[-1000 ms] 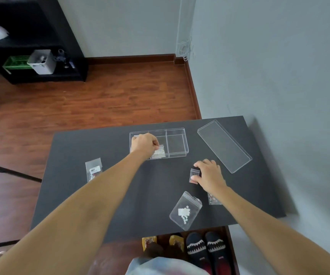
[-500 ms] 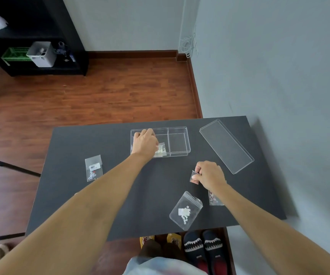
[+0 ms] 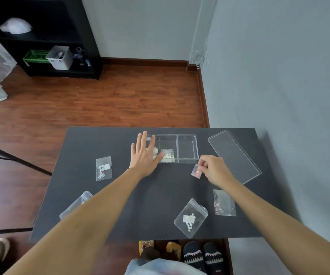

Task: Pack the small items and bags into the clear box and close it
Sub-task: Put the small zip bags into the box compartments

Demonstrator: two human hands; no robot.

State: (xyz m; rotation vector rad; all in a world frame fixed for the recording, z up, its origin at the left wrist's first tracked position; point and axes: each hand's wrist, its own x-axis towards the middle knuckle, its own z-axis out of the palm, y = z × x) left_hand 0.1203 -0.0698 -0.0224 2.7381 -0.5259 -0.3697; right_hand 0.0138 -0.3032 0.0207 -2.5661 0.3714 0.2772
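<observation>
**Left hand spread over the box, right hand pinching a tiny bag**

Lowest in the frame, under the near edge of the dark table [image 3: 120,205], pairs of slippers [image 3: 202,255] sit on the floor. On the table, nearest the person, a clear zip bag [image 3: 190,217] holding small white flower shapes lies tilted at lower centre-right. Just to its right, and apart from it, a flat bag with reddish bits [image 3: 224,203] lies on the tabletop. At lower left, another clear pouch [image 3: 75,204] pokes out from behind the left forearm, mostly hidden.

Further up on the left side, a labelled bag [image 3: 103,168] with white pieces rests alone, well apart from the rest.

In the middle of the frame, the right hand [image 3: 213,169] has thumb and forefinger pinched on the top corner of a tiny bag [image 3: 196,172] with pink-orange specks; the bag hangs just in front of the near right corner of the box, and whether its lower edge touches the table cannot be told.

The left hand [image 3: 144,155] is flat, fingers straight and fanned apart, palm down over the left end of the clear box [image 3: 187,148], holding nothing. The box stands lidless at upper centre of the table, split into compartments: pale round items [image 3: 154,150] show beside the left hand, a small bag of yellowish pieces [image 3: 168,155] lies in the middle compartment, and the right compartment is bare.

The clear lid [image 3: 234,155] lies slantwise on the table to the right of the box, near the grey wall.

At the far upper left stands a black shelf [image 3: 41,36].
</observation>
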